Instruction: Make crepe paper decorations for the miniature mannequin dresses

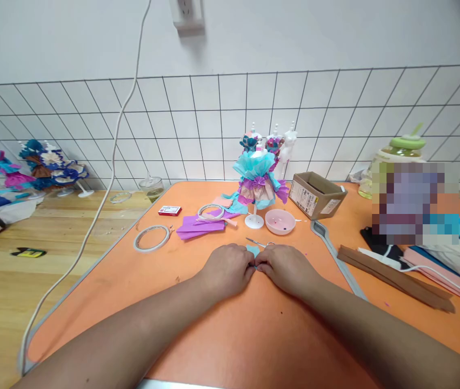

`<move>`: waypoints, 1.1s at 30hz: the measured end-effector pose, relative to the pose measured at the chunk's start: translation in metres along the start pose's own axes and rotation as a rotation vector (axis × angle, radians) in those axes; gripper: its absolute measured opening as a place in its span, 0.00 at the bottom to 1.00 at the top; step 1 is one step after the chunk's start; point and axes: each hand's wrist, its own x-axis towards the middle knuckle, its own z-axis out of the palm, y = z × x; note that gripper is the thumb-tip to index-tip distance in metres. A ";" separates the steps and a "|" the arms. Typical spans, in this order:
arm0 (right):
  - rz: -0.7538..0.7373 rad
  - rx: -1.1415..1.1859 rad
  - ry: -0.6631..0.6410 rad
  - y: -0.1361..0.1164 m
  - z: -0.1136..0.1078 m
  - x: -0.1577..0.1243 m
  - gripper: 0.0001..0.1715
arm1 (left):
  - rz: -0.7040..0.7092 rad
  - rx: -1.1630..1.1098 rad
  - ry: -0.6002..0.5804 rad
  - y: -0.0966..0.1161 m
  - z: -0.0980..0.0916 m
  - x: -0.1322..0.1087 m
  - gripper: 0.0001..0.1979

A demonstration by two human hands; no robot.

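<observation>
Both my hands meet over the orange mat, fingers pinched together. My left hand [230, 268] and my right hand [288, 268] grip a small piece of light blue crepe paper [253, 250], mostly covered by the fingers. Just beyond them lie small scissors [259, 243], partly behind my right hand. A white mini mannequin on a stand [254, 220] wears a ruffled paper dress [257, 175] in turquoise, purple and pale pink. Beside its base sits a pink bowl [280, 222] with tiny bits in it.
Purple crepe paper [200, 227] and tape rolls [152, 238] lie left of the mannequin. A cardboard box [317, 194] stands at the back right. Brown paper strips [395, 278] lie at right, near a white cable. Other dressed mannequins [61, 167] stand far left, past a hanging cord [112, 173].
</observation>
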 end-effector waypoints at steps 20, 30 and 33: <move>0.000 -0.027 -0.016 -0.008 -0.005 0.001 0.13 | 0.033 0.021 0.007 -0.004 0.003 0.001 0.12; 0.034 0.001 0.003 -0.006 0.003 0.002 0.13 | 0.014 0.002 0.011 -0.003 0.002 0.002 0.12; 0.019 -0.016 0.003 -0.008 0.002 0.002 0.13 | 0.001 0.005 0.019 -0.003 0.002 0.000 0.11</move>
